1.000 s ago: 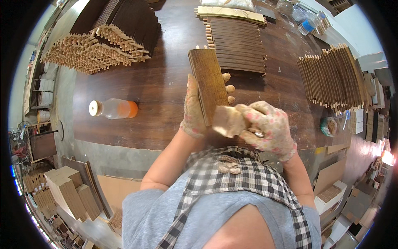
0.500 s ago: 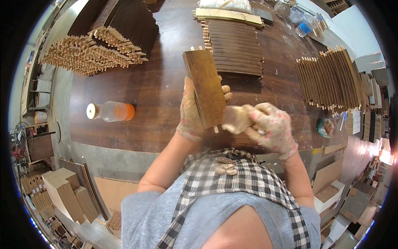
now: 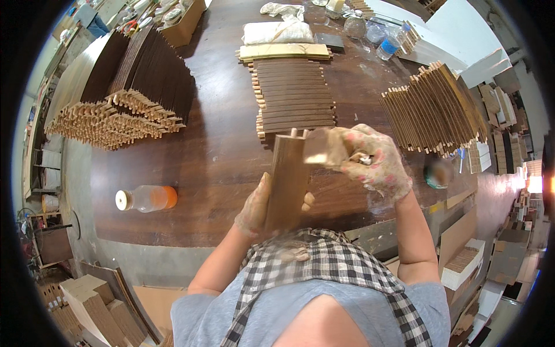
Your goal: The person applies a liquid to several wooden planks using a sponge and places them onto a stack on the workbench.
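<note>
In a stained glove, my left hand (image 3: 252,209) is closed around a brown wooden board (image 3: 287,182) held upright before my apron. Pale dowel pins stick out of the board's upper end. My right hand (image 3: 378,162), gloved as well, pinches a tan pad (image 3: 319,147), smeared by motion, against the board's upper right edge. Whether the pad is cloth or sandpaper I cannot tell. Beyond the board lies a row of similar dark boards (image 3: 293,95) with dowel ends, on the brown table (image 3: 214,217).
A tall pile of doweled boards (image 3: 124,87) stands at the far left, another stack (image 3: 433,110) at the right. A bottle with orange liquid (image 3: 147,198) lies near the left. Farther back are a white cloth bundle (image 3: 277,33) and a water bottle (image 3: 390,46). A round container (image 3: 438,173) sits at right.
The board has come closer to my body and stands straighter. My right hand has moved the pad from the board's lower right edge up to its top end. The whole view has shifted.
</note>
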Tool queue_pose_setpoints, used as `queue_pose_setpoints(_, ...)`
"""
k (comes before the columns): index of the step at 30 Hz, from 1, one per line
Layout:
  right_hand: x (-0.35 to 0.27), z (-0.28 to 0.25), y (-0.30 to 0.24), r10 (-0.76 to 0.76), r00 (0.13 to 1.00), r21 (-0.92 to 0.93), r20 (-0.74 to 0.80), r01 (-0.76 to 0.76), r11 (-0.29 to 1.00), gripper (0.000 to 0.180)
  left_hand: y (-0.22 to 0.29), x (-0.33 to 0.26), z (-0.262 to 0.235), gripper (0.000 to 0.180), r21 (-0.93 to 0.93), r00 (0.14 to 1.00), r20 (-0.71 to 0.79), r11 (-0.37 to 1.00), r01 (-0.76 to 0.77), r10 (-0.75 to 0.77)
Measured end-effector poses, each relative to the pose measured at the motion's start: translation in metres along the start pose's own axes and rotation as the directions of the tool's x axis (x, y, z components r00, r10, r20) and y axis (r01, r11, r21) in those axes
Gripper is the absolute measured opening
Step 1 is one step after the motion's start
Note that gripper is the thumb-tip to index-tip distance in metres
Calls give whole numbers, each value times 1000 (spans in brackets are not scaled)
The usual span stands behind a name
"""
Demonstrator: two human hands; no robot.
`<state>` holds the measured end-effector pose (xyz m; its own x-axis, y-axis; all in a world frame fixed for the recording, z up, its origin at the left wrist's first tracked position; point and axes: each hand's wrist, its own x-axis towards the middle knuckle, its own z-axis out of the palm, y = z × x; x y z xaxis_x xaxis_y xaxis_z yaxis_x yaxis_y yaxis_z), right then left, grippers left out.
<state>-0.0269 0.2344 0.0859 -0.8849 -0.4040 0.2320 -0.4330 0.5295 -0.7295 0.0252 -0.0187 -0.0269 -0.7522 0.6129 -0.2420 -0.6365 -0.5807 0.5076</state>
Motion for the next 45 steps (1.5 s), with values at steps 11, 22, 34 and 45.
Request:
queue_pose_setpoints(11,16,-7,-2,15,994,-315,110,21,949,47,8,-9,-10,83,-67,996,-19,994,89,-90)
queue_pose_setpoints(22,4,-12,4,258,964,-159,70,-244,957,54,9,-2,-10,82,-198,992,64,973,122,-111)
queue_pose_setpoints(34,37,111,18,-458,830,-455,-317,291,842,48,-9,26,-1,63,-25,995,-43,996,90,-91)
queue_pose_setpoints(45,39,56,69,276,835,450,-476,-38,892,56,83,4,35,62,677,903,-137,704,-214,407)
